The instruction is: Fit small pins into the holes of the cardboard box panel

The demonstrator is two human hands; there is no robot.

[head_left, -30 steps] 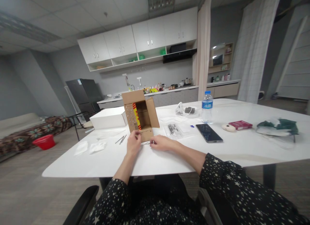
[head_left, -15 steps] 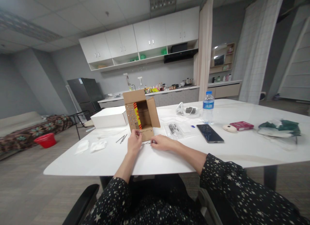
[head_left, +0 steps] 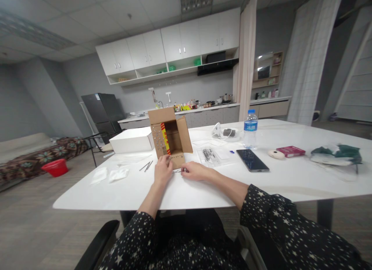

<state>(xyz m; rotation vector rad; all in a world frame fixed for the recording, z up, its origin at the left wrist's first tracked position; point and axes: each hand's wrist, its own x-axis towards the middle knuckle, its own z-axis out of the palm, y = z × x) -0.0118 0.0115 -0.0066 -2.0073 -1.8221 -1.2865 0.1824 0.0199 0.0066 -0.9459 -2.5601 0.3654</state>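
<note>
An open cardboard box (head_left: 185, 136) stands on the white table with its flaps spread. Small shiny pieces dot its left flap (head_left: 157, 138), and a row of small dark marks runs along the lower flap (head_left: 178, 161). At the box's lower left corner my left hand (head_left: 163, 170) is closed, its fingertips against the cardboard; what they pinch is too small to make out. My right hand (head_left: 194, 171) rests on the table in front of the box, fingers pinched around a thin metal tool (head_left: 177, 171). Slim metal tools (head_left: 147, 166) lie left of my left hand.
Left stand a white box (head_left: 132, 141) and white packets (head_left: 118, 175). To the right are a clear bag of small parts (head_left: 209, 155), a phone (head_left: 252, 160), a water bottle (head_left: 250, 126), a white corded device (head_left: 228, 133), a red pack (head_left: 291, 151) and a green bundle (head_left: 337, 153).
My left hand has shifted slightly, its back turning more over the fingertips at the box corner. My right hand stays nearly in place.
</note>
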